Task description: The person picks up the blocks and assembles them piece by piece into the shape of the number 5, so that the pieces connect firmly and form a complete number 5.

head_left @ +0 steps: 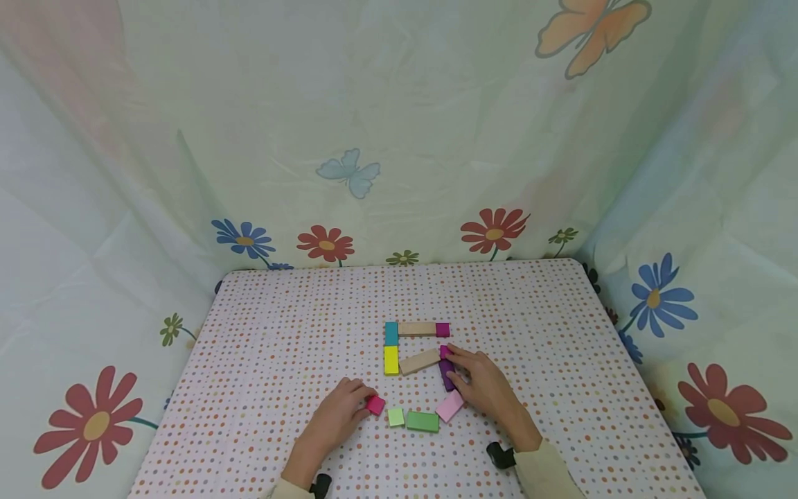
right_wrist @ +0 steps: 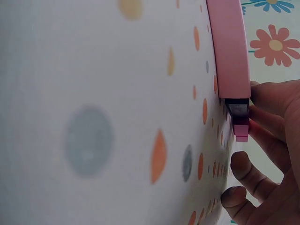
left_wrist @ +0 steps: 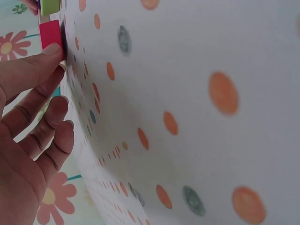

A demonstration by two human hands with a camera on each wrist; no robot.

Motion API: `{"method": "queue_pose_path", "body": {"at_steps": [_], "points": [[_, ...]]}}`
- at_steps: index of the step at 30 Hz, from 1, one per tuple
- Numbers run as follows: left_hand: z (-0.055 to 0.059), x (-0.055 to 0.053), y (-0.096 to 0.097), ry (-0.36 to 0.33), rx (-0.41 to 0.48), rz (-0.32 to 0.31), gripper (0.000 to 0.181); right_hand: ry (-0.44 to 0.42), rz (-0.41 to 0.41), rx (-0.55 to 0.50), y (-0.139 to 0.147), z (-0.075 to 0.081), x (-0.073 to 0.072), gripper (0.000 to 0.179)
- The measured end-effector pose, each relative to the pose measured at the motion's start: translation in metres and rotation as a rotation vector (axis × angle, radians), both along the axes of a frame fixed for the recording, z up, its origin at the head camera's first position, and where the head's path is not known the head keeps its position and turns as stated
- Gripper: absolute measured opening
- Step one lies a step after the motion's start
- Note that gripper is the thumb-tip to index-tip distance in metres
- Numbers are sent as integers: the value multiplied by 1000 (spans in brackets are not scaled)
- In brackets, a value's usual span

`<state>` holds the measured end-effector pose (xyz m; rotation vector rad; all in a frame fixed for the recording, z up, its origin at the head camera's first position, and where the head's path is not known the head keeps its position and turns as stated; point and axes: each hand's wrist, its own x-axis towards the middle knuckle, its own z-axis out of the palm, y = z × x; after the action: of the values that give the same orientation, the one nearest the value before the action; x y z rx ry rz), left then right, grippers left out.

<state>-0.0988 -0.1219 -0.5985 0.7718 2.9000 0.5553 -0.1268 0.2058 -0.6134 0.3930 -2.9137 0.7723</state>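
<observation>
At the end of a curving row, a red block [head_left: 375, 405] is pinched between the thumb and fingers of my left hand [head_left: 337, 416]. In the left wrist view the thumb lies against the red block [left_wrist: 51, 35], while the other fingers spread below it. On the other side, my right hand [head_left: 489, 384] touches the small magenta block [head_left: 444, 352] and the dark purple block [head_left: 447, 375] with extended fingertips. Nearest its wrist lies a pink block [head_left: 450, 406], which partly hides the purple one in the right wrist view. A green block [head_left: 422, 421] and a light green block [head_left: 395, 417] lie between the hands.
Beyond the hands, a blue block [head_left: 391, 333] and a yellow block [head_left: 391, 360] form a left side. Two wooden blocks, one straight [head_left: 417, 329] and one slanted [head_left: 420, 362], extend from them. Another magenta block [head_left: 442, 330] ends the top row. All lie on a dotted tabletop [head_left: 280, 333].
</observation>
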Motion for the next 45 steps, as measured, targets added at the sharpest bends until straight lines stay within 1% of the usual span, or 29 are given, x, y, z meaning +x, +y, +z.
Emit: {"method": "queue_pose_path", "body": {"at_steps": [6,13,20,27,34,41,45], "points": [[0,-1,4,-19,2,-8,31,5,0,0,0,0,0,44],[0,-3,6,-1,19,-28,30,6,7,3,1,-1,0,45],[0,-3,7,-31,27,-32,31,-7,4,3,1,-1,0,46],[-1,-3,8,-7,18,-42,32,-3,-3,7,1,0,0,45],[-2,-2,8,4,30,-62,33,-4,2,14,1,0,1,46],[-2,-1,5,11,40,-38,35,-20,0,25,1,0,0,45],[-2,-2,2,24,36,6,33,-16,6,42,1,2,-1,46]]}}
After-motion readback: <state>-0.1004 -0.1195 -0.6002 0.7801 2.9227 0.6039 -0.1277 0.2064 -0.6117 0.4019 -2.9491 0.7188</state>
